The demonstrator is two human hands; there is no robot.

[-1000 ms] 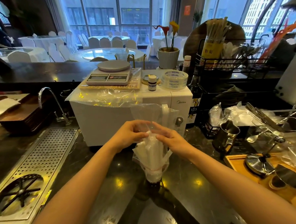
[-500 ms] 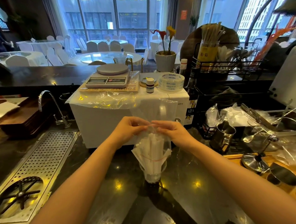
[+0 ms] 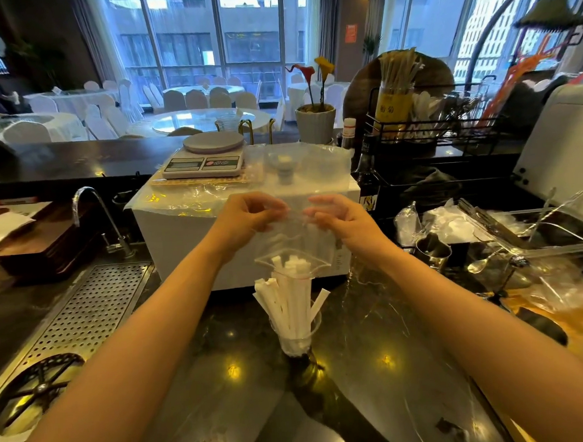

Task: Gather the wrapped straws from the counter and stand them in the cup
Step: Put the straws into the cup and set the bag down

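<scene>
A clear plastic cup stands on the dark marble counter in the middle. Several white paper-wrapped straws stand in it, fanned out a little. Their tops are still inside the mouth of a clear plastic bag that hangs above the cup. My left hand and my right hand each pinch the bag higher up, side by side, well above the cup.
A white appliance with a kitchen scale stands just behind the cup. A perforated steel drain tray and tap are at the left. Steel jugs, spoons, plastic bags and a wooden tray crowd the right side.
Both hands have risen with the bag. The bag has slid up off the straws, which now stand uncovered in the cup except for their tops.
</scene>
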